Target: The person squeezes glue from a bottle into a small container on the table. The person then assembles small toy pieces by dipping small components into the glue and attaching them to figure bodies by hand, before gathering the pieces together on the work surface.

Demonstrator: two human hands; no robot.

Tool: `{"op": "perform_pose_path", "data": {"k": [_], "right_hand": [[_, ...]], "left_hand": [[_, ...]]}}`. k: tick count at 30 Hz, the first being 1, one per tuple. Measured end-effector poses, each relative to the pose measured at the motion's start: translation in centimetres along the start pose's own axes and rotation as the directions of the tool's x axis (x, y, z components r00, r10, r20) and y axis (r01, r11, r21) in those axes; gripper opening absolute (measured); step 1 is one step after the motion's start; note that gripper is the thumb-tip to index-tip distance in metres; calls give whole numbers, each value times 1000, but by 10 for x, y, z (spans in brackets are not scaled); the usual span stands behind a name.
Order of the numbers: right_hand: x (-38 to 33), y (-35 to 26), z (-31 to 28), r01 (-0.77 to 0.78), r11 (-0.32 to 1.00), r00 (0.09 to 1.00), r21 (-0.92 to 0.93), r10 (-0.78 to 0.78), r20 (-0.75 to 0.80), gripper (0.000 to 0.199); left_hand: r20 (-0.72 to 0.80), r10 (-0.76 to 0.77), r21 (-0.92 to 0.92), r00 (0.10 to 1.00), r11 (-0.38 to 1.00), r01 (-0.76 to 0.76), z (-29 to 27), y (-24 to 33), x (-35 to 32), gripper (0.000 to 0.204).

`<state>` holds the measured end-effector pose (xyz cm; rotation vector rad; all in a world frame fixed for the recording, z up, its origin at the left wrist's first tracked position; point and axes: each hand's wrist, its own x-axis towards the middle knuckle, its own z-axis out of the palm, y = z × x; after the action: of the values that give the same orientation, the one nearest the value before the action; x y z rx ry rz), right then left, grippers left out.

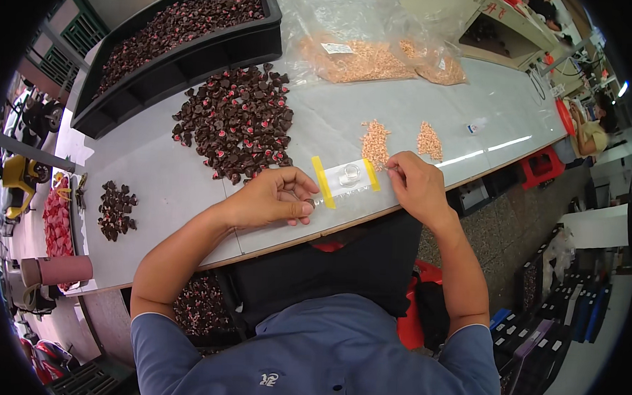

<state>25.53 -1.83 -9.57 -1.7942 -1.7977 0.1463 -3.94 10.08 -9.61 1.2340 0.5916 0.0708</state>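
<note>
We are working at the near edge of a pale workbench (416,110), our left hand (271,199) pinching a small dark piece against the end of a clear fixture (344,179) marked by two yellow strips, its fingers closed together on that piece. Our right hand (415,183) is closing thumb and forefinger at the fixture's other end, seemingly on something tiny; what it is clamping we cannot tell. The dark piece is looking light, hard and small enough to slip, so we are judging a fingertip pinch across its sides the safest hold; the clear fixture is appearing stiff and smooth, best steadied by its ends. Just beyond our hands, a spread heap of dark brown and pink parts (238,122) is lying close to the left hand, and two small piles of orange bits (401,141) are sitting near the right, easy to scatter with a careless sleeve. Farther back, a black crate (182,50) of the same dark parts and clear bags of orange bits (376,57) are crowding the bench.
</note>
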Motion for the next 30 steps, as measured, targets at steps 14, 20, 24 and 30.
{"op": "perform_pose_path", "data": {"k": [14,20,24,30], "right_hand": [[11,-12,-15,26,996,981,-85,-10,193,11],[12,-13,-10,-124,988,953,-90,144,266,11],[5,-14,-7,-90,989,958,-114,118,263,8],[-28,-63,-1,38,926,993,376,-78,91,12]], "left_hand": [[53,14,-11,999,1000,-14,-11,-3,-12,26],[62,-6,19,998,1000,5,-7,0,-14,25],[52,21,-6,998,1000,-20,-6,-5,-16,25],[123,-15,-104,992,994,28,-1,-4,-15,23]]}}
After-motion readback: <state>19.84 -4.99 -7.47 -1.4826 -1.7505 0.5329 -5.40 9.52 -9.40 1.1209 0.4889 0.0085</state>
